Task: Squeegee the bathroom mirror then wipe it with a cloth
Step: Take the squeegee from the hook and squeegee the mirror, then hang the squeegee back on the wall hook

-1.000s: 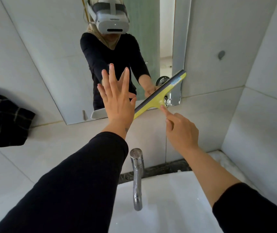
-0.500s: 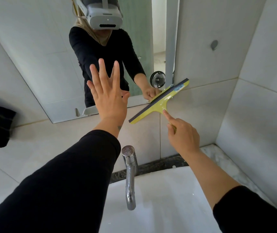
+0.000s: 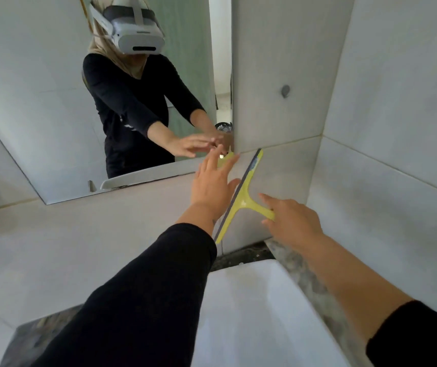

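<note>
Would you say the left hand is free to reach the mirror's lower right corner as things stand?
Probably yes: the left hand is open and empty, just below the mirror corner, and the squeegee sits off to its right.

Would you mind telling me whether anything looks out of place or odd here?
Yes: the squeegee in the right hand sits steeply tilted over the tiled wall, below and right of the mirror, not on the glass. Nothing looks spilled or broken.
</note>
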`<state>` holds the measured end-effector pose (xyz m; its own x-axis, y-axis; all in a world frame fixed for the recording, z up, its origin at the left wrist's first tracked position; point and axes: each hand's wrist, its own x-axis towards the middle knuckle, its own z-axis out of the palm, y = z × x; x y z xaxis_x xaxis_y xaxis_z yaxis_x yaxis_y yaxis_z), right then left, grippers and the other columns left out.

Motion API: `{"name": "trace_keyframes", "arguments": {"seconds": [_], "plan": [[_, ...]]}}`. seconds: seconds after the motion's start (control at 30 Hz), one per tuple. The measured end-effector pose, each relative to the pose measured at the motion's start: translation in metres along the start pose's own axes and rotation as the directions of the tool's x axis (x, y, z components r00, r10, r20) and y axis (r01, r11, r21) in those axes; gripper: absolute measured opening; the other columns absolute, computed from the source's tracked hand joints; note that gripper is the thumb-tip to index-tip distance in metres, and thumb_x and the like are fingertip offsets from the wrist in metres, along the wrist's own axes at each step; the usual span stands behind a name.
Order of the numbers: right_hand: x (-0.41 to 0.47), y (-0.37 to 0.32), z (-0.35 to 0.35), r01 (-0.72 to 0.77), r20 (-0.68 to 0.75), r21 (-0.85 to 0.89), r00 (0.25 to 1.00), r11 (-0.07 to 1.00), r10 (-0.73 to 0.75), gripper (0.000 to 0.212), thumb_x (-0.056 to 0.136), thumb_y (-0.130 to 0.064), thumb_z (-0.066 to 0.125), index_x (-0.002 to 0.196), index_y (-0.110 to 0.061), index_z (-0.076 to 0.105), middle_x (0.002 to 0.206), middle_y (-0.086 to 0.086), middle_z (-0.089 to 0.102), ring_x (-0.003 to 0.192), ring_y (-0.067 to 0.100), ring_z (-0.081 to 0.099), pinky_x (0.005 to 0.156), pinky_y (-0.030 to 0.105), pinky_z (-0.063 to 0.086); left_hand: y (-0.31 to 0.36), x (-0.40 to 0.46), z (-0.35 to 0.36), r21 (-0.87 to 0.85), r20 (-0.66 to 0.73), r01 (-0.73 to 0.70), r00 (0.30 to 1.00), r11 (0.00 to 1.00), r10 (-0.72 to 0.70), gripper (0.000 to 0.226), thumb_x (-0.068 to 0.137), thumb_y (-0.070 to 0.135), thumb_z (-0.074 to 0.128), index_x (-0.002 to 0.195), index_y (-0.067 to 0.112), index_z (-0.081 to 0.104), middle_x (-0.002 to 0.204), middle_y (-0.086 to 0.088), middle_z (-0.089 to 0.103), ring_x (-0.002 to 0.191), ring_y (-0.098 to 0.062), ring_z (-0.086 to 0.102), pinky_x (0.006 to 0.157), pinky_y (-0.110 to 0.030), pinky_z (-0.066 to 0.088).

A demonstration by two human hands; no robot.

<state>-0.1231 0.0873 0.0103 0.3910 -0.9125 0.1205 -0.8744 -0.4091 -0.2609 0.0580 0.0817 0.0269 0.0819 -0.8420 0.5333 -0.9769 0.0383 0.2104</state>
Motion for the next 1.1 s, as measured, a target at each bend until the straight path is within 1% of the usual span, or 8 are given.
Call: {"name": "trace_keyframes", "arguments": {"seconds": [0.2, 0.33, 0.53, 0.63, 0.73, 0.8, 0.97, 1.1], "plan": [[-0.011, 0.010, -0.040, 0.080, 0.058, -0.133, 0.996, 0.988, -0.072, 0.036, 0.085, -0.038, 0.062, 0.120, -0.044, 0.059, 0.120, -0.006, 0.063, 0.111, 0.021, 0.058, 0.085, 0.031, 0.044, 0.038, 0.013, 0.015, -0.141, 0.071, 0.029, 0.997, 0.990, -0.019, 0.058, 0.094, 0.030, 0.054, 0.146, 0.031, 0.029, 0.158, -0.003, 0.012, 0.141, -0.024, 0.021, 0.106, -0.042, 0.035], [-0.017, 0.014, -0.059, 0.104, 0.077, -0.186, 0.993, 0.977, -0.091, 0.034, 0.083, -0.038, 0.065, 0.116, -0.045, 0.061, 0.114, -0.007, 0.064, 0.105, 0.021, 0.060, 0.076, 0.029, 0.040, 0.041, 0.012, 0.011, -0.264, 0.093, 0.130, 0.990, 0.956, -0.109, 0.043, 0.090, 0.015, 0.060, 0.132, 0.021, 0.050, 0.148, -0.005, 0.026, 0.105, -0.025, 0.057, 0.088, -0.038, 0.049], [-0.010, 0.031, -0.088, -0.053, -0.068, -0.181, 0.997, 0.982, 0.041, 0.052, 0.065, -0.073, 0.066, 0.106, -0.041, 0.065, 0.104, -0.011, 0.063, 0.105, 0.018, 0.054, 0.086, 0.039, 0.034, 0.035, 0.008, 0.001, -0.390, 0.066, 0.290, 0.955, 0.874, -0.288, 0.042, 0.086, 0.018, 0.068, 0.127, 0.013, 0.056, 0.140, -0.006, 0.036, 0.084, -0.015, 0.051, 0.084, -0.030, 0.046], [-0.006, 0.036, -0.089, -0.189, -0.225, 0.178, 0.948, 0.966, 0.226, 0.070, 0.068, -0.072, 0.063, 0.128, -0.037, 0.052, 0.126, 0.004, 0.044, 0.116, 0.030, 0.045, 0.093, 0.045, 0.042, 0.033, 0.006, -0.007, -0.440, 0.017, 0.337, 0.930, 0.832, -0.368, 0.038, 0.088, 0.015, 0.065, 0.125, 0.010, 0.057, 0.135, -0.006, 0.040, 0.082, -0.015, 0.051, 0.080, -0.029, 0.044], [0.002, 0.028, -0.078, -0.207, -0.246, 0.653, 0.852, 0.728, 0.462, 0.081, 0.074, -0.057, 0.069, 0.140, -0.026, 0.035, 0.130, 0.013, 0.037, 0.110, 0.033, 0.052, 0.094, 0.046, 0.048, 0.034, 0.007, -0.013, -0.469, 0.004, 0.391, 0.898, 0.792, -0.441, 0.035, 0.088, 0.016, 0.064, 0.122, 0.009, 0.058, 0.136, -0.006, 0.038, 0.087, -0.019, 0.056, 0.078, -0.029, 0.042], [0.010, 0.016, -0.071, -0.153, -0.218, 0.813, 0.815, 0.562, 0.537, 0.082, 0.075, -0.044, 0.073, 0.141, -0.027, 0.027, 0.129, 0.015, 0.044, 0.107, 0.034, 0.056, 0.087, 0.051, 0.052, 0.038, 0.006, -0.015, -0.461, 0.006, 0.413, 0.887, 0.786, -0.462, 0.037, 0.089, 0.019, 0.064, 0.124, 0.010, 0.057, 0.138, -0.006, 0.037, 0.097, -0.025, 0.059, 0.080, -0.030, 0.042], [0.029, 0.001, -0.073, -0.121, -0.131, 0.932, 0.766, 0.342, 0.630, 0.076, 0.083, -0.005, 0.062, 0.140, -0.028, 0.017, 0.114, 0.010, 0.054, 0.094, 0.034, 0.063, 0.067, 0.050, 0.059, 0.040, 0.001, -0.019, -0.445, 0.030, 0.389, 0.907, 0.807, -0.421, 0.040, 0.089, 0.029, 0.064, 0.125, 0.014, 0.056, 0.138, -0.006, 0.037, 0.092, -0.022, 0.059, 0.084, -0.033, 0.047], [0.041, -0.001, -0.080, -0.125, -0.198, 0.892, 0.756, 0.434, 0.624, 0.073, 0.075, -0.006, 0.063, 0.131, -0.030, 0.024, 0.105, 0.009, 0.058, 0.091, 0.032, 0.063, 0.073, 0.050, 0.058, 0.022, -0.009, -0.019, -0.399, 0.090, 0.273, 0.962, 0.875, -0.259, 0.031, 0.091, 0.034, 0.059, 0.120, 0.022, 0.062, 0.140, -0.006, 0.038, 0.101, -0.014, 0.054, 0.087, -0.021, 0.036]]}}
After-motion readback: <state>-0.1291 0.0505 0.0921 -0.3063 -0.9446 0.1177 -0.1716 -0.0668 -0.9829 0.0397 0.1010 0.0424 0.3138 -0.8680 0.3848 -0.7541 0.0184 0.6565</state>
